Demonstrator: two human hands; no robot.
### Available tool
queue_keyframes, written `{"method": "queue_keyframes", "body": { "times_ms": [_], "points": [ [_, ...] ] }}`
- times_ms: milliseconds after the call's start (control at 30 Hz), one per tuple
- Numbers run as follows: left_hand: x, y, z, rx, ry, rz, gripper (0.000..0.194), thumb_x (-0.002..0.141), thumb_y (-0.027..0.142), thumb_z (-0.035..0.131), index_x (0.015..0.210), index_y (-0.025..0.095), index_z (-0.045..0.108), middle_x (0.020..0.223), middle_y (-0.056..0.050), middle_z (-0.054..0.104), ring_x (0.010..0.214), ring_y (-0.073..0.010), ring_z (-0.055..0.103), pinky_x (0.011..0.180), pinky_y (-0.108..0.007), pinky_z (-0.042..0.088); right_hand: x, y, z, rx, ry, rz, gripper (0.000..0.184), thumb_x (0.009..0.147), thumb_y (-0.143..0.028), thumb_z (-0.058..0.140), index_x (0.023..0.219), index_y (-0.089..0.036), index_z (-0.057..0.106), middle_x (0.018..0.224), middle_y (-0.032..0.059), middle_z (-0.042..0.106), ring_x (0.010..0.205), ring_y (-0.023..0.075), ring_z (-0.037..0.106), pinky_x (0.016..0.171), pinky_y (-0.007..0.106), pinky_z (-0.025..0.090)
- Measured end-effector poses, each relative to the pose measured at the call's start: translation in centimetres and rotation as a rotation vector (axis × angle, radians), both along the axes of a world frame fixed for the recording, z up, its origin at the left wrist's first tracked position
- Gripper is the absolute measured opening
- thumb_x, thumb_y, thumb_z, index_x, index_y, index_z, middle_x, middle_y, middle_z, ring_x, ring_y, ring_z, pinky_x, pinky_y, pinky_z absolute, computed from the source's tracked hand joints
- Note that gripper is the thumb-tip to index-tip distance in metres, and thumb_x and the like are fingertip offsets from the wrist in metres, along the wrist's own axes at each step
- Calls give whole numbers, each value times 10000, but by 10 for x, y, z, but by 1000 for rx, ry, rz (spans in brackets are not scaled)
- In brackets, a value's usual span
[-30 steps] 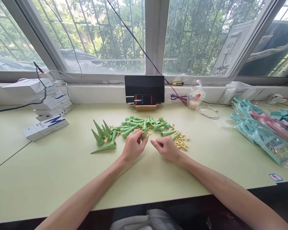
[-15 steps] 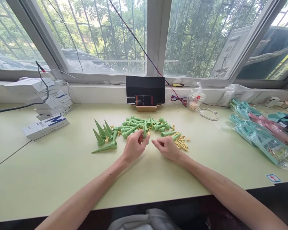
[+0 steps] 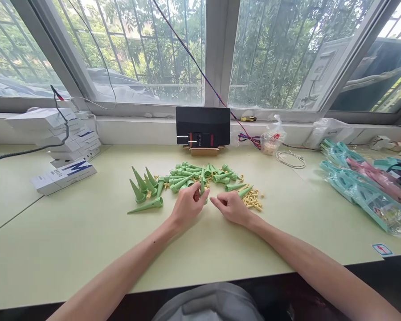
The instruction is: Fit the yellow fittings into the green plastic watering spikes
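my left hand (image 3: 190,203) grips a green spike (image 3: 202,186) between thumb and fingers, its tip pointing up, over the table (image 3: 187,258); my right hand (image 3: 233,207) is curled near it, and i cannot tell whether anything is pinched inside; yellow pegs (image 3: 253,199) lie piled just beside that hand; other green spikes (image 3: 181,182) lie heaped beyond both hands.

Head-worn view, forward and down
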State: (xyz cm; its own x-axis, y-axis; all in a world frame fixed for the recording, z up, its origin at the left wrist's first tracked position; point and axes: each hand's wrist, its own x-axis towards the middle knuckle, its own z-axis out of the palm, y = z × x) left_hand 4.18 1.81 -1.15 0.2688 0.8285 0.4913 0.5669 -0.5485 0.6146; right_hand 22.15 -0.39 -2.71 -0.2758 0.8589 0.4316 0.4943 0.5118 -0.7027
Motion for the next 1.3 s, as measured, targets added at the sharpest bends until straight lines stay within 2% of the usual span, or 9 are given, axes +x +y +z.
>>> {"method": "queue_keyframes", "body": {
  "times_ms": [200, 367, 500, 600, 733, 900, 1033, 1300],
  "points": [
    [0, 3, 2, 51, 4, 30, 425, 895, 373, 575, 607, 200, 314, 517, 62, 345, 489, -96, 299, 502, -253, 274, 2, 3, 1, -8, 14, -35, 484, 909, -361, 491, 565, -199, 190, 551, -52, 165, 525, 83, 173, 508, 271, 163],
    [-7, 7, 6, 207, 2, 92, 396, 898, 332, 573, 609, 201, 336, 537, 53, 371, 494, -99, 323, 520, -247, 302, 3, 5, -1, -4, 2, -30, 475, 907, -372, 485, 577, -201, 189, 559, -50, 171, 530, 84, 176, 515, 272, 165],
    [-18, 10, 15, 391, 9, 216, 355, 902, 314, 561, 628, 205, 364, 554, 45, 396, 505, -106, 360, 538, -244, 324, 3, 5, -2, 6, 1, -26, 476, 908, -376, 482, 581, -203, 182, 561, -50, 166, 535, 87, 170, 514, 273, 163],
    [-33, 15, 25, 458, 13, 381, 313, 897, 337, 562, 650, 205, 421, 563, 33, 450, 522, -117, 419, 565, -246, 350, 3, 4, -2, -1, 4, -20, 472, 907, -374, 481, 586, -206, 178, 565, -50, 164, 538, 89, 167, 516, 273, 163],
    [-53, 23, 36, 382, 51, 556, 295, 860, 333, 571, 644, 210, 412, 532, 34, 473, 489, -125, 438, 569, -256, 357, 3, 3, -1, -1, -3, -14, 467, 907, -363, 483, 591, -206, 177, 560, -50, 172, 537, 90, 171, 517, 271, 172],
    [-65, 27, 43, 135, 196, 633, 304, 801, 328, 594, 606, 215, 389, 546, 10, 551, 502, -157, 464, 553, -276, 344, 5, 2, 0, -8, -3, -5, 465, 905, -352, 491, 587, -206, 185, 555, -52, 177, 534, 90, 178, 515, 271, 175],
    [-67, 27, 43, 21, 237, 644, 285, 802, 331, 572, 597, 221, 408, 557, -9, 567, 534, -187, 499, 543, -286, 354, 5, 1, 1, -23, -18, -7, 459, 903, -340, 495, 587, -205, 191, 553, -53, 179, 531, 89, 181, 513, 270, 174],
    [-68, 26, 43, 17, 258, 632, 313, 811, 320, 554, 575, 224, 372, 539, -25, 538, 519, -198, 496, 525, -304, 346, 6, 1, 0, -26, -15, -7, 460, 902, -360, 494, 587, -207, 196, 554, -50, 186, 530, 92, 189, 513, 268, 180]
  ]
}}
